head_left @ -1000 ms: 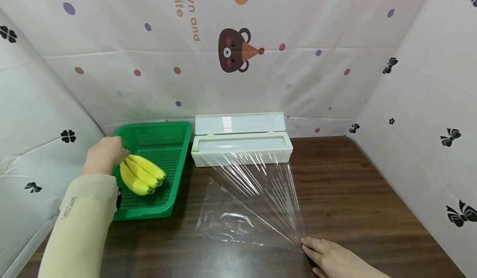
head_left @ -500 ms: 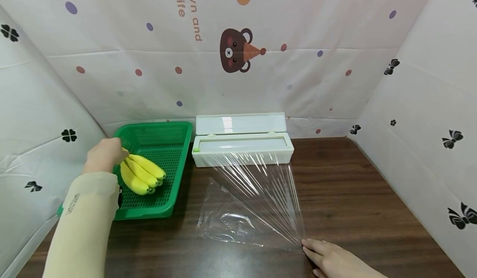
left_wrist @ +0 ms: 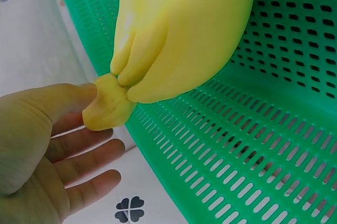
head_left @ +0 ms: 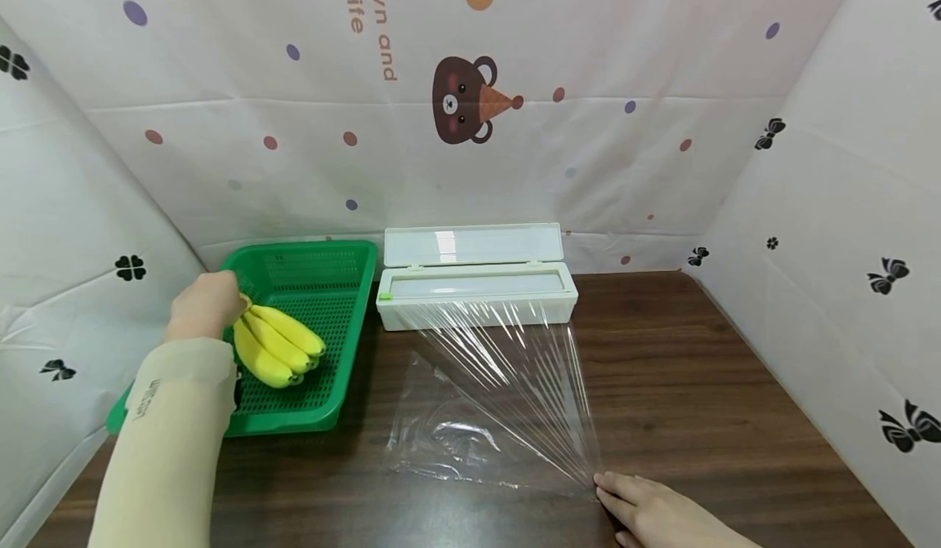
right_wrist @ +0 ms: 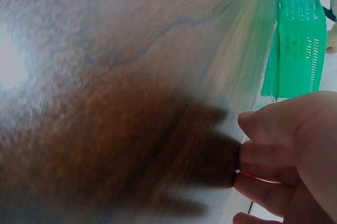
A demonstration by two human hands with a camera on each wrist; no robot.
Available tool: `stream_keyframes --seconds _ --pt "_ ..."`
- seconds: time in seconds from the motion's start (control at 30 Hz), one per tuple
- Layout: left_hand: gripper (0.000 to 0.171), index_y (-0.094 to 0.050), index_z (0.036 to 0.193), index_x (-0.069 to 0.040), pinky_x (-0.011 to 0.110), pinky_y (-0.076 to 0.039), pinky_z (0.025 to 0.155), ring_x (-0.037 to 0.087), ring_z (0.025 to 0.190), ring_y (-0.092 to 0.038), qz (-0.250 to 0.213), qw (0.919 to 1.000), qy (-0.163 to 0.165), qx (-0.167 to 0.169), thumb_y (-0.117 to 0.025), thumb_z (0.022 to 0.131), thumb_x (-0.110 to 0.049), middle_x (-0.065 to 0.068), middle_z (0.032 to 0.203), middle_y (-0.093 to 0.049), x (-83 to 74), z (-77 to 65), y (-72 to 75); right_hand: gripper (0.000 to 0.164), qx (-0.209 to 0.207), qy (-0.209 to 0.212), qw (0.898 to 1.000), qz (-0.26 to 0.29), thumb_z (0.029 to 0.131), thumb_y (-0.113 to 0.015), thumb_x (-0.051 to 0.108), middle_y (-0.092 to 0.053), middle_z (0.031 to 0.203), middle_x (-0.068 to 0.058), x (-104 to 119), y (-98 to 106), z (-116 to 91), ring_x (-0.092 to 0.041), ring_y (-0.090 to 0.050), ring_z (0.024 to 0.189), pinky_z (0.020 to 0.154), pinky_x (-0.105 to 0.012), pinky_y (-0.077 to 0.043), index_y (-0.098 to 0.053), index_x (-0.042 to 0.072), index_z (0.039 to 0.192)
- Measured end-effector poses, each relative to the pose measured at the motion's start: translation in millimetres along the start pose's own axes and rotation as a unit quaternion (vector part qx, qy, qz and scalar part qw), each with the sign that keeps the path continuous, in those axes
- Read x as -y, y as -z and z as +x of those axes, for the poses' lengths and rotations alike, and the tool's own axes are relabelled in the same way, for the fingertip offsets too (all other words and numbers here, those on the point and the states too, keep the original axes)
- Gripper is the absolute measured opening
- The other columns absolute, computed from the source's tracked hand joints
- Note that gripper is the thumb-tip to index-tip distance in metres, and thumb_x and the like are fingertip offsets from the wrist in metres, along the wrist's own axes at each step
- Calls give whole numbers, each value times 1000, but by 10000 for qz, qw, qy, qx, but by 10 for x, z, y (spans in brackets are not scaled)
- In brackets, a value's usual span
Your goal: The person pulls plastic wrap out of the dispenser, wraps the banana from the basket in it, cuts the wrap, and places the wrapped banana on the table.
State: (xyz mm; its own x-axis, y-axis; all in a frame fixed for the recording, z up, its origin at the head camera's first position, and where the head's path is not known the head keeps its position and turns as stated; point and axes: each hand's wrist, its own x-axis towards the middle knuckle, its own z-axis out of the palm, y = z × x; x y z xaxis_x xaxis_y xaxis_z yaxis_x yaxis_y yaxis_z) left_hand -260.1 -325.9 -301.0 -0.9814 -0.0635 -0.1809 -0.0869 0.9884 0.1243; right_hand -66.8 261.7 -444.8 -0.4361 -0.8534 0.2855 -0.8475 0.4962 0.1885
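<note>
Left of the cling-film dispenser [head_left: 476, 287], the left hand [head_left: 203, 307], forearm [head_left: 162, 425] stretched forward (three fingers [left_wrist: 92, 163] spread), pinches the banana bunch [head_left: 275, 345] at the green basket [head_left: 356, 319]; in front, rightward, the right hand [head_left: 654, 511] pinches the cling film [head_left: 507, 401].

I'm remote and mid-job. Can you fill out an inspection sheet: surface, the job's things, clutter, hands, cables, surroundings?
Surface: table, dark wood grain, glare at the near side.
Box: lid raised at the back.
Film: drawn from the box over the table, pleated toward the right hand, loose on the left.
Bananas: in or over the basket; cannot tell if they touch its floor.
Clutter: nothing seen.
Left hand: pinches the bananas' stem.
Right hand: holds the film's near right corner.
Cables: nothing seen.
Surroundings: patterned sheets at the back and both sides.
</note>
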Motion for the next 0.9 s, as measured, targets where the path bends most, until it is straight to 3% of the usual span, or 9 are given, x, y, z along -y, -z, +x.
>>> stream_keyframes --seconds 0.37,0.7,0.9 --pt "22 -61 101 12 34 -47 54 30 74 -57 -26 10000 -59 -17 -54 93 -7 28 93 -61 13 24 -26 46 -14 44 10000 -51 94 -52 42 -66 112 -11 -7 -7 -2 -19 -65 98 82 -19 -49 -70 2 105" --pt "24 -59 102 15 37 -50 62 31 76 -58 -271 9996 -96 46 -54 93 -7 28 91 -60 -13 11 -6 46 -158 82 9997 -194 95 -51 43 -67 110 -10 -5 -5 2 -19 -65 97 81 -19 -48 -70 2 103" --pt "24 -58 100 13 39 -49 63 31 77 -56 -433 9990 59 126 -52 93 -9 27 91 -58 -41 -26 27 46 -90 49 9999 -115 95 -51 43 -67 111 -11 -7 -3 -4 -19 -65 97 82 -18 -48 -71 2 104"
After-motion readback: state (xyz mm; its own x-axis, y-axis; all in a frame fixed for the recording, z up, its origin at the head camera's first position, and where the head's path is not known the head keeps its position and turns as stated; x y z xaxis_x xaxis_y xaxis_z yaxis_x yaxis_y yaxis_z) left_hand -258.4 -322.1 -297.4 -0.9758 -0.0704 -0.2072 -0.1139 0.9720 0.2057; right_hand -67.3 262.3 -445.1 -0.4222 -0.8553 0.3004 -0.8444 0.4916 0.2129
